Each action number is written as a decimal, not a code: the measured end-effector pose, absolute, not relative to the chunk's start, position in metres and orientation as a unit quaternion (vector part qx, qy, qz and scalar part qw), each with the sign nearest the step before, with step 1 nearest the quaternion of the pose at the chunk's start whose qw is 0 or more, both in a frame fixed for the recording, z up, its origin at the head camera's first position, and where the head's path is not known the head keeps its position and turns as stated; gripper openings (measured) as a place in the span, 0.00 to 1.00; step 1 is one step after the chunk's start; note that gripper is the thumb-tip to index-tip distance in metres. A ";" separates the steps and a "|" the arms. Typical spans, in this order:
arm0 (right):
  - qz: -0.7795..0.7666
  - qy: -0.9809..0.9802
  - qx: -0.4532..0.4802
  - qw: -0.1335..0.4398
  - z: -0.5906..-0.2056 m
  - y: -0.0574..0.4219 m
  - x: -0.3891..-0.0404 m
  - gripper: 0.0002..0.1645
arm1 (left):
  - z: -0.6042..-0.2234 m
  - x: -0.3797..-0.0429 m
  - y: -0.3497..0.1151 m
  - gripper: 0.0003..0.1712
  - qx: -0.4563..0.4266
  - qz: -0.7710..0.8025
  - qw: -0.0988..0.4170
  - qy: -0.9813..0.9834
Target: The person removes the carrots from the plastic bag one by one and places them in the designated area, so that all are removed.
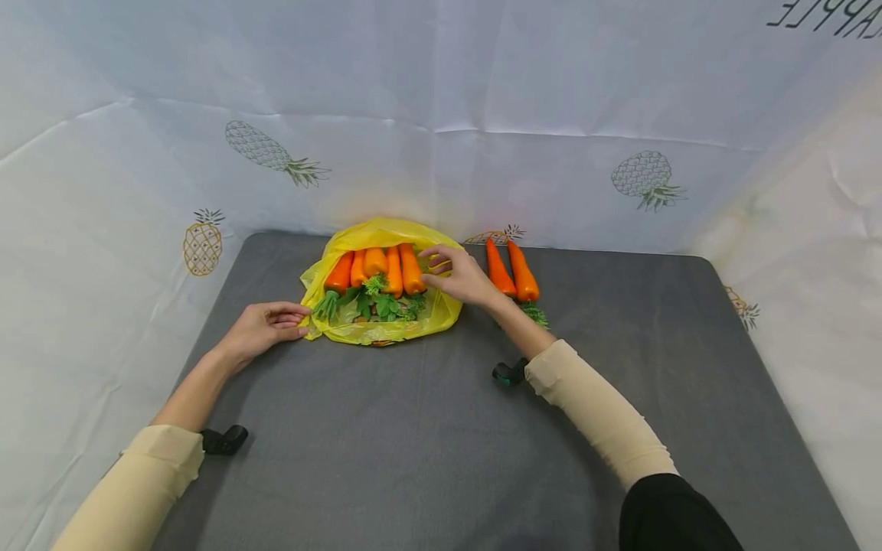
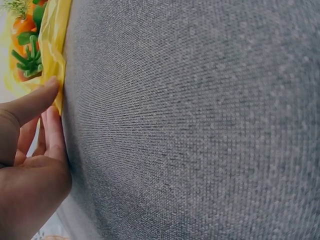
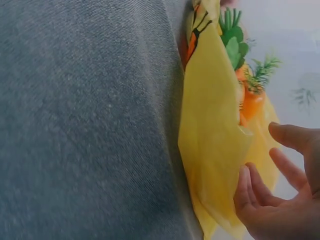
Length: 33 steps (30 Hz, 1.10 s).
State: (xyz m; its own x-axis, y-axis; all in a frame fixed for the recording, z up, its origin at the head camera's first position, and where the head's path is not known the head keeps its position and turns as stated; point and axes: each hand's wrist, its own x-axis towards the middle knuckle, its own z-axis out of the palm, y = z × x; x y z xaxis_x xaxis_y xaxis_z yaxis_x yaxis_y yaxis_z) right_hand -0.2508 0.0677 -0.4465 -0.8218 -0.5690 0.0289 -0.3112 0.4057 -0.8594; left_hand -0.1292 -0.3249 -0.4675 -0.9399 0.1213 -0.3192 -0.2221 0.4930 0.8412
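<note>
Pinching yellow bag [image 1: 396, 226] at L edge w/ my L hand [image 1: 264, 332].
Bag lies on grey tabletop [image 1: 386, 444] btwn my hands, mouth twd me, orange carrots [image 1: 375, 262] inside w/ green tops [image 1: 388, 308] nearest me. My R hand [image 1: 460, 277] is at bag's R rim, thumb + fingers apart, nothing gripped; can't tell if they touch it. 2 loose carrots [image 1: 522, 277] lie just R of that hand.

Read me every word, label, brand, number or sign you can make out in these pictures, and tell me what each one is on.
"APPLE": upside-down lettering on the white cloth, running off the head view's right edge.
The yellow bag bears black and orange print, but I can't make out any words in it.
</note>
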 end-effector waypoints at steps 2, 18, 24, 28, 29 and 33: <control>-0.475 0.827 -0.267 0.138 -0.449 0.065 -0.251 0.29 | -0.468 -0.129 -0.326 0.28 -0.030 0.502 0.169 0.848; -0.448 0.833 -0.287 0.150 -0.460 0.050 -0.247 0.32 | -0.469 -0.130 -0.327 0.37 -0.044 0.541 0.149 0.826; -0.436 0.841 -0.279 0.158 -0.464 0.046 -0.246 0.33 | -0.471 -0.130 -0.328 0.38 -0.041 0.549 0.151 0.821; -0.430 0.842 -0.279 0.166 -0.461 0.046 -0.244 0.33 | -0.472 -0.131 -0.328 0.38 -0.044 0.545 0.152 0.823; -0.428 0.842 -0.282 0.167 -0.461 0.046 -0.244 0.33 | -0.472 -0.131 -0.328 0.38 -0.044 0.544 0.152 0.824; -0.422 0.844 -0.284 0.168 -0.459 0.046 -0.242 0.30 | -0.472 -0.132 -0.328 0.38 -0.044 0.539 0.153 0.827</control>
